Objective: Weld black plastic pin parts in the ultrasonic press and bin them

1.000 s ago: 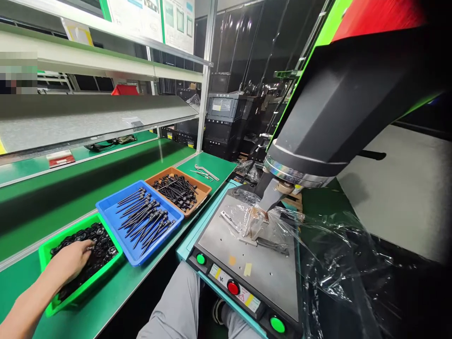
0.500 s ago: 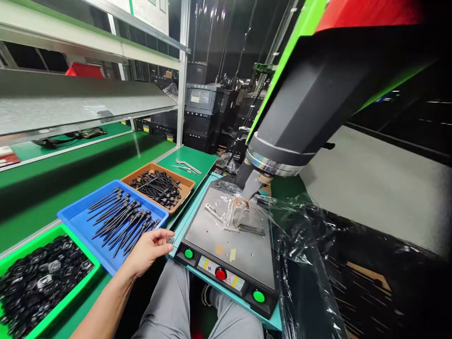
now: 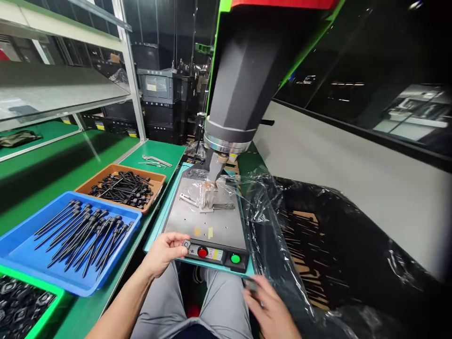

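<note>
Taking the red button (image 3: 202,252) as reference. Your left hand (image 3: 160,256) is just left of it, in front of the control panel. The nut-shaped part (image 3: 186,244) sits right at the tips of your left fingers, thumb below, forefinger above, gap only as wide as the part. It's near the button on its left side; can't tell if it touches the panel. Part looks small, dark grey, flat, roughly angular outline, round ring in the middle, that face turned up towards you.

Your right hand (image 3: 270,308) is right of the button and nearer you. Right fingers are curled, thumb and forefinger closed on a dark piece (image 3: 251,285) at their tips. Motion blur there: can't read its shape or finish.

Rest, same reference. Green button (image 3: 235,258) to the right. Steel plate (image 3: 208,223) behind, with the machine head (image 3: 240,89) over its far part and clear film (image 3: 259,207) draped around the fixture and off to the right. Blue tray (image 3: 21,245) well left on the desk (image 3: 137,153), black pins (image 3: 84,235) laid roughly parallel in it. Brown tray (image 3: 154,184) left and farther back, black rods in a jumble. Green bin (image 3: 35,281) far left, nearer you, small black parts heaped inside.
</note>
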`<state>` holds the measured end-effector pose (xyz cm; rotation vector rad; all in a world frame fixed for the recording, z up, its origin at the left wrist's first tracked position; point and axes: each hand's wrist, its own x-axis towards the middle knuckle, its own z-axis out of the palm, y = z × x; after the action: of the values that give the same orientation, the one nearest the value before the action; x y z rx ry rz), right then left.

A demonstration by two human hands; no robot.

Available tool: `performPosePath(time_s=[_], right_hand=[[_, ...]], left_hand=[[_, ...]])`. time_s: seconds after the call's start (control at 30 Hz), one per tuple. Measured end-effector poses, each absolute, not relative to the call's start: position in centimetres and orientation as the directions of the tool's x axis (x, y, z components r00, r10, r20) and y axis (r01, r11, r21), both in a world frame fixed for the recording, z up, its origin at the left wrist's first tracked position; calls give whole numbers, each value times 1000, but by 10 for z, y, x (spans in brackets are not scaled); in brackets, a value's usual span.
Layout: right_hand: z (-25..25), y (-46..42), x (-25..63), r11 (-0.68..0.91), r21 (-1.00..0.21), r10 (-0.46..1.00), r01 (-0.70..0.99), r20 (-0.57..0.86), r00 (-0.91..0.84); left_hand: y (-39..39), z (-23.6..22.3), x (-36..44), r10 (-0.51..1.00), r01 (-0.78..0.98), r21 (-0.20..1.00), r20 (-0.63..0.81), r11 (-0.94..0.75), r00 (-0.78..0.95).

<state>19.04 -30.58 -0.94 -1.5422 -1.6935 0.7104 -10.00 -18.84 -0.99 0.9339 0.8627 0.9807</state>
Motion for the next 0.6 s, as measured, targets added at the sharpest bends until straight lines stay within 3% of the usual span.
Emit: performPosePath(time_s=[0.1,0.2,0.33,0.47,0.6], right_hand=[[-15,-275,145,95,-889,974,447,-11,-228],[-17,-257,108,163,-910,953,381,46,-300],[-18,-252,93,209,-921,947,329,106,-304],[-18,-254,102,202,-935,951,290,117,-286],[-17,-256,107,248,-899,953,362,160,-256]], left_hand=[[-200,-15,-89,946,-331,913,-144,241,291],[-210,-17,-81,981,-431,890,-76,146,176],[-218,-15,-76,973,-539,815,-131,214,188],[-218,-12,-72,940,-530,782,-217,328,261],[-215,-9,-65,923,-521,767,-256,375,287]])
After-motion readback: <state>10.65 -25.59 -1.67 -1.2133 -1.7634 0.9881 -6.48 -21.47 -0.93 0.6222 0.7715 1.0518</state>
